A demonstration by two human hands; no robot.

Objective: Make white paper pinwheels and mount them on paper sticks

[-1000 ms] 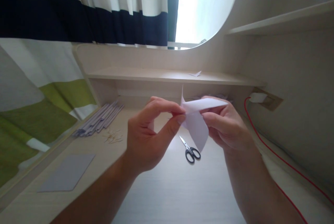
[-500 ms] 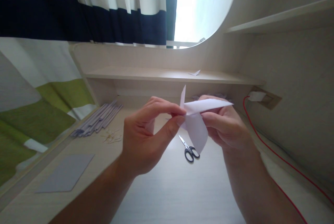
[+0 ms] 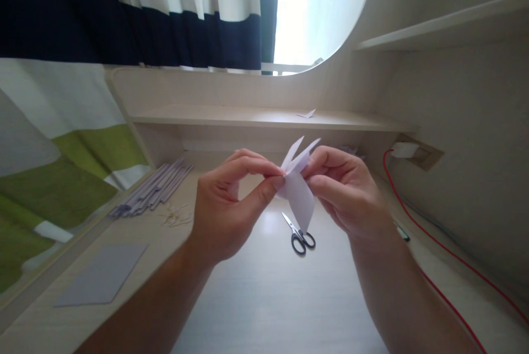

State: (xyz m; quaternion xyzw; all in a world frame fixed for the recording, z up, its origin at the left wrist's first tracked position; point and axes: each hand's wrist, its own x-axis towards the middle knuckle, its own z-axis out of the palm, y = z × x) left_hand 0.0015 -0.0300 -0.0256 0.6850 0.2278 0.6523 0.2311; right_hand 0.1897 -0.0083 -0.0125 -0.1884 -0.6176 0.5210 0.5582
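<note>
Inspecting the work at the table [image 3: 256, 299], I find one folded paper [image 3: 301, 202] held in the air above the scissors [image 3: 293, 228], with two narrow flaps standing up and a broader one hanging down, its tip covering part of the scissors' handles from this angle. The left hand [image 3: 231, 205] has thumb and forefinger pinched together on the paper near the point where the flaps meet. The right hand [image 3: 351, 194] grasps the opposite side between thumb and forefinger; its lower fingers are partly hidden, and I cannot tell whether they touch the paper. The step in hand I judge to be shaping or creasing the flaps. The next move, in my assessment, calls for a firm left pinch at the joint and a light right grip, so that the folds do not slip or crumple. Left of the scissors lie loose pale sticks [image 3: 177, 215], a bundle of paper rolls [image 3: 152, 189] and a flat grey sheet [image 3: 103, 277]. Beyond the scissors, a paper scrap [image 3: 306, 114] rests on the shelf [image 3: 231, 116]. Right of the scissors runs a red cable [image 3: 405, 209].
</note>
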